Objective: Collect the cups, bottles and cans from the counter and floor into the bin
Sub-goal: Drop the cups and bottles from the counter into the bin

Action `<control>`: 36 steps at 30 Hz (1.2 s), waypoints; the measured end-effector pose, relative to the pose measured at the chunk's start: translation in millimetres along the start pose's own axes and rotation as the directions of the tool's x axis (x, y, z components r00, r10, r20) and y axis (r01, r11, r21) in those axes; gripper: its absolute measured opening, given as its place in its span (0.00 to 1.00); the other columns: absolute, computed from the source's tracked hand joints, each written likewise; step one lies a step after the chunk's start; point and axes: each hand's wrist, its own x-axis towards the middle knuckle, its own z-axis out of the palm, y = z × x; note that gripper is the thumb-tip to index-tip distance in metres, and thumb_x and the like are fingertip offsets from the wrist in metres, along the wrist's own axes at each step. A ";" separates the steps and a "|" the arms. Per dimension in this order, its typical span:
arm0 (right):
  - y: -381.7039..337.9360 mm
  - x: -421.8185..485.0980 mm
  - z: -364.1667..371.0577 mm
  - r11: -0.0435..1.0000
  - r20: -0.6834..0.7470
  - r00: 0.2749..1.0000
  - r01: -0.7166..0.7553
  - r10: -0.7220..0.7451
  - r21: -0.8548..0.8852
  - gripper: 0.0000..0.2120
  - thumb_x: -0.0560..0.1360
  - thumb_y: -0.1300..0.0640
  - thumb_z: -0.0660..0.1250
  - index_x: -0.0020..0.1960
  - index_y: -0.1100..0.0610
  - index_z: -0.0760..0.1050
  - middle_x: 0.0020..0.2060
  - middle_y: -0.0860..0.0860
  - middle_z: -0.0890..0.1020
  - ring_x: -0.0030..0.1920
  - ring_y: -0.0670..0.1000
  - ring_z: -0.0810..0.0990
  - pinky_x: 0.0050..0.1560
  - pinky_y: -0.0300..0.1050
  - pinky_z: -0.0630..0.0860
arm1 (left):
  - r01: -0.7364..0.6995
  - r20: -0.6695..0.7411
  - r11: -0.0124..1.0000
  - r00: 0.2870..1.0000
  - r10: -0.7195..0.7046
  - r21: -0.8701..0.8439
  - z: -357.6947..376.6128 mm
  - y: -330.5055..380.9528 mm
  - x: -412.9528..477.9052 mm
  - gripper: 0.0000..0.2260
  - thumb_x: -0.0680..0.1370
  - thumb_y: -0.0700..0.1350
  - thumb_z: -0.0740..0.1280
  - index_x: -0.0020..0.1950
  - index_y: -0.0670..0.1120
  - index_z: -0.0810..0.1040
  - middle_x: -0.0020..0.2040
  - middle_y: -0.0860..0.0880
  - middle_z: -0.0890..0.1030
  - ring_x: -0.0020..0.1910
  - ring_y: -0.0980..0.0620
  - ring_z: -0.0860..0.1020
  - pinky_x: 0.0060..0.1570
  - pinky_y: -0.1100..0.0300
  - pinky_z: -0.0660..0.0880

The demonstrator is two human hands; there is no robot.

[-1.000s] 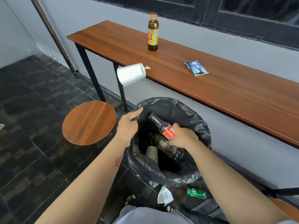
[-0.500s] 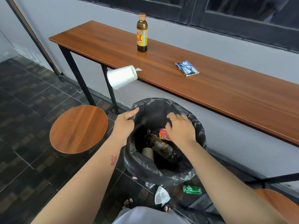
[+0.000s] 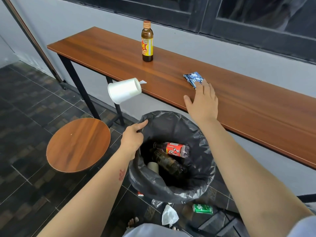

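The left hand (image 3: 132, 140) pinches the rim of the black liner on the bin (image 3: 204, 183), its forefinger stretched along the plastic edge. The right hand (image 3: 202, 102) is spread flat and empty over the wooden counter (image 3: 256, 113), fingertips reaching the blue packet (image 3: 192, 77) that lies there. Inside the bin, a red-labelled plastic bottle (image 3: 174, 149) lies on its side across a dark brown glass bottle (image 3: 166, 161), with a paper cup (image 3: 153, 167) partly visible beside them. On the counter, a brown energy-drink bottle (image 3: 147, 41) stands upright near the wall, well apart from the hand. A white foam cup (image 3: 124, 90) lies on its side at the counter's front edge, its mouth overhanging. On the tiled floor just beside the bin lie a green can (image 3: 203, 209), a crumpled white tissue (image 3: 169, 216) and a scrap of clear wrapper (image 3: 156, 202). A round wooden stool (image 3: 78, 144) stands to the left of the bin.
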 end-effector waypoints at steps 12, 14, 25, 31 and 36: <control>-7.0 37.3 4.2 0.996 0.086 0.993 0.076 -0.079 0.042 0.21 0.82 0.49 0.58 0.74 0.53 0.67 0.72 0.59 0.70 0.74 0.58 0.65 0.71 0.52 0.64 | 0.026 -0.051 0.995 0.998 -0.021 0.098 -2.7 11.0 6.5 0.28 0.81 0.29 0.53 0.69 0.56 0.76 0.74 0.50 0.70 0.34 0.60 0.72 0.32 0.64 0.76; -7.9 31.5 4.0 0.994 0.013 0.994 0.108 -0.108 0.027 0.18 0.82 0.53 0.60 0.70 0.55 0.71 0.66 0.61 0.76 0.65 0.61 0.75 0.61 0.52 0.73 | 0.038 -0.053 0.994 0.998 -0.033 0.104 -4.2 10.3 6.1 0.28 0.81 0.29 0.53 0.69 0.56 0.76 0.74 0.49 0.70 0.28 0.54 0.73 0.22 0.66 0.67; -0.4 -16.1 2.3 0.912 -0.303 0.867 0.410 -0.395 -0.016 0.03 0.79 0.62 0.67 0.49 0.62 0.77 0.34 0.57 0.83 0.28 0.55 0.79 0.26 0.40 0.70 | 0.031 -0.096 0.999 0.995 -0.033 -0.027 -6.3 4.7 -8.5 0.30 0.78 0.27 0.53 0.68 0.55 0.77 0.72 0.49 0.73 0.51 0.54 0.78 0.42 0.65 0.77; -11.0 -64.9 9.2 0.819 -0.570 0.677 0.574 -0.466 0.013 0.05 0.79 0.58 0.68 0.50 0.59 0.82 0.45 0.51 0.86 0.44 0.49 0.86 0.41 0.45 0.83 | 0.058 -0.125 0.996 0.990 -0.067 -0.071 -12.1 -5.6 -16.9 0.30 0.78 0.27 0.54 0.66 0.56 0.79 0.70 0.48 0.75 0.68 0.41 0.72 0.64 0.50 0.75; -13.4 -110.6 38.1 0.740 -0.432 0.673 0.672 -0.600 0.019 0.08 0.75 0.59 0.73 0.52 0.60 0.84 0.47 0.54 0.86 0.51 0.50 0.85 0.55 0.48 0.81 | 0.073 -0.147 0.991 0.985 -0.090 -0.116 -23.0 -12.5 -23.8 0.28 0.80 0.29 0.55 0.65 0.57 0.80 0.71 0.49 0.74 0.67 0.41 0.72 0.65 0.50 0.73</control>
